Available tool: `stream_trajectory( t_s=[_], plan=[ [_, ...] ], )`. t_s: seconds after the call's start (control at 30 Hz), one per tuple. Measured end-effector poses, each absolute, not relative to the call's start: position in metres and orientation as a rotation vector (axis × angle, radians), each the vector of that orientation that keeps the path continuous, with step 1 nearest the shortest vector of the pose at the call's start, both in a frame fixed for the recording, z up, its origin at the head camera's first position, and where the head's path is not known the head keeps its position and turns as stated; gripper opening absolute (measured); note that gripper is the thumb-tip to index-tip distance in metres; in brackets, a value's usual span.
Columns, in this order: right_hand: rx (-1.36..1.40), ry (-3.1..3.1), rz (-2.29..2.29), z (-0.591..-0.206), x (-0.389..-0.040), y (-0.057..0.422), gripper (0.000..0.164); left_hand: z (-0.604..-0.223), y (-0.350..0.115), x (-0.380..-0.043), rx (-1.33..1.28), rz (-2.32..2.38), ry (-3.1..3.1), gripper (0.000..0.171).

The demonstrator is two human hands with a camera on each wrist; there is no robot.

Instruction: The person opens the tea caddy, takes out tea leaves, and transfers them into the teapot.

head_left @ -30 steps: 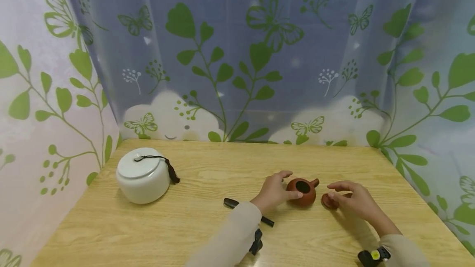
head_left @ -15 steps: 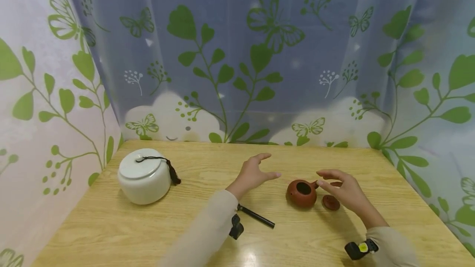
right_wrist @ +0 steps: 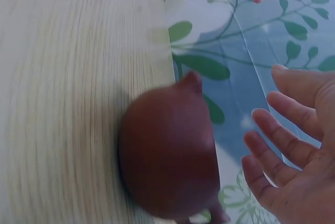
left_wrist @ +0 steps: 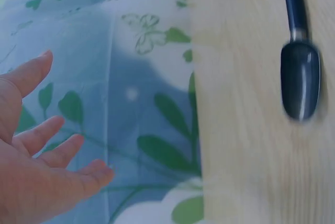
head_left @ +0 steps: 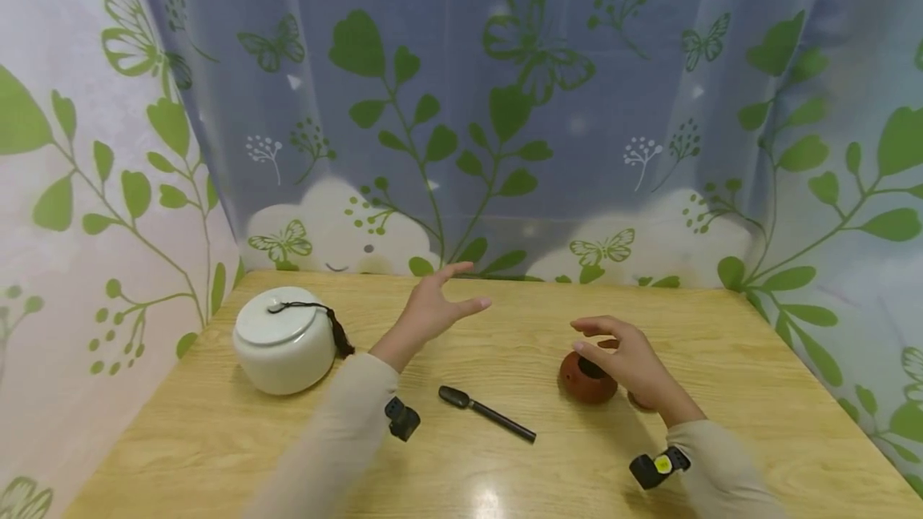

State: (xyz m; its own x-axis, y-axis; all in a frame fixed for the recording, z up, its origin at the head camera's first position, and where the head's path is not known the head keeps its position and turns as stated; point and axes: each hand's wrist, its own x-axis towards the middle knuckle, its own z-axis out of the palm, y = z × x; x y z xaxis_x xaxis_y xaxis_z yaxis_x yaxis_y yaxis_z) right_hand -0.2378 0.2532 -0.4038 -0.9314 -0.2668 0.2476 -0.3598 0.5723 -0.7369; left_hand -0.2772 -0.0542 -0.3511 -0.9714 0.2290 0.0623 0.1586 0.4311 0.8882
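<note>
My left hand [head_left: 433, 312] is raised over the table's back part, between the white jar [head_left: 277, 355] and the teapot, fingers and thumb spread with nothing in them. The right hand [head_left: 626, 355] hovers at the reddish-brown teapot [head_left: 582, 385], overlapping its dark opening in the head view. From the right wrist view, its loosely extended fingers stand apart from the teapot [right_wrist: 167, 150] and hold nothing. Under the right wrist shows a bit of the teapot's lid [head_left: 638, 402], mostly hidden. A black scoop [head_left: 497, 418] lies on the table between the two arms.
The white jar stands at the left with its lid on and a black tassel [head_left: 339, 333] hanging down its side. Behind the wooden table [head_left: 360, 463] hangs a curtain [head_left: 447, 102] printed with leaves and butterflies. Both wrists carry small black cameras.
My left hand has left the teapot and moved left and away, uncovering the scoop. The right hand has come off the lid and shifted left over the teapot. Lid and teapot stay put.
</note>
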Motion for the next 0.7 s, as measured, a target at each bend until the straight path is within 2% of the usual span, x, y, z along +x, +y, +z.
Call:
stream_trajectory(
  t_s=[0.7],
  plan=[
    [0.729,-2.691,1.395,-0.395,-0.259,0.177,0.041,-0.318,-0.184,-0.259,0.261,1.409,2.779,0.083]
  ],
)
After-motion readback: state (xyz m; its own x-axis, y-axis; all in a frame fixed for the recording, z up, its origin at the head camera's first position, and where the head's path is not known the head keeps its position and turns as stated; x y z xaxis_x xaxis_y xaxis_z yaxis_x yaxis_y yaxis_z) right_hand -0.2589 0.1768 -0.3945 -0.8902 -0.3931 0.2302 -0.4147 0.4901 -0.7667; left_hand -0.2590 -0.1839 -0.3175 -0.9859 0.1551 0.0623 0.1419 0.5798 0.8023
